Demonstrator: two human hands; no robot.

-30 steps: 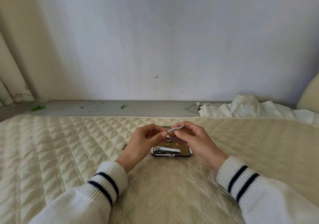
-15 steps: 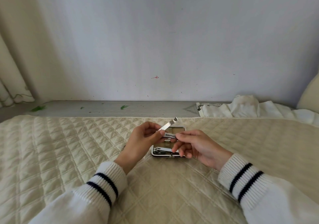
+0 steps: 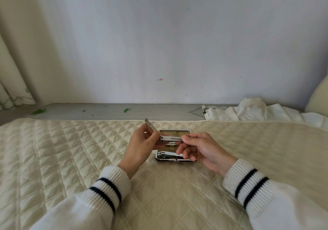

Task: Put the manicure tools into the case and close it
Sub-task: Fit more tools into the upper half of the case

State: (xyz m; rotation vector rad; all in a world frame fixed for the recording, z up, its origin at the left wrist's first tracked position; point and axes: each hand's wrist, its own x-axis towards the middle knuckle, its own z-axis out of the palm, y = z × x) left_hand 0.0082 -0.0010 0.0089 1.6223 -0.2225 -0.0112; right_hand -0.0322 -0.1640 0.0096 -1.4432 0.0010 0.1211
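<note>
Both hands (image 3: 142, 144) (image 3: 200, 150) pinching nail clipper (image 3: 171, 138): fold raised lever (image 3: 150, 126) flat before seating in open case (image 3: 174, 160) just below

Both forearms reach forward from the lower corners, converging toward the middle, each in a white sleeve with two dark stripes at the ribbed cuff. The left hand (image 3: 142, 143) is raised with its back to the camera, its fingers (image 3: 148, 132) curled inward and pinching a thin metal piece. The right hand (image 3: 202, 148) sits level with it, just apart, palm turned left; its thumb and forefinger pinch forward while the other fingers (image 3: 184, 154) curl loosely beneath.
</note>
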